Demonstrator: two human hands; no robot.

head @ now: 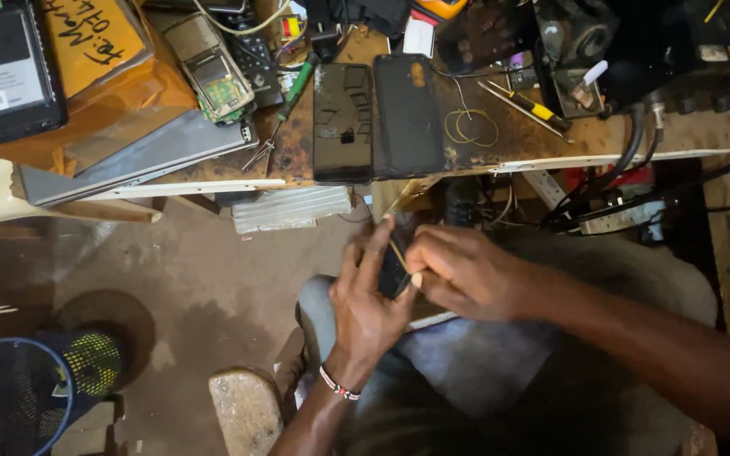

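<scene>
The left hand point(367, 295) holds a small dark phone point(393, 272) over the person's lap, its fingers wrapped around the phone's left edge. The phone's long axis runs from about 7 o'clock to 1 o'clock, with the top end pointing toward the workbench point(500, 139). The right hand point(464, 270) is pinched together on a thin yellowish strip point(400, 256) at the phone's face. On the bench at 12 o'clock, two black smartphones point(378, 118) lie side by side.
</scene>
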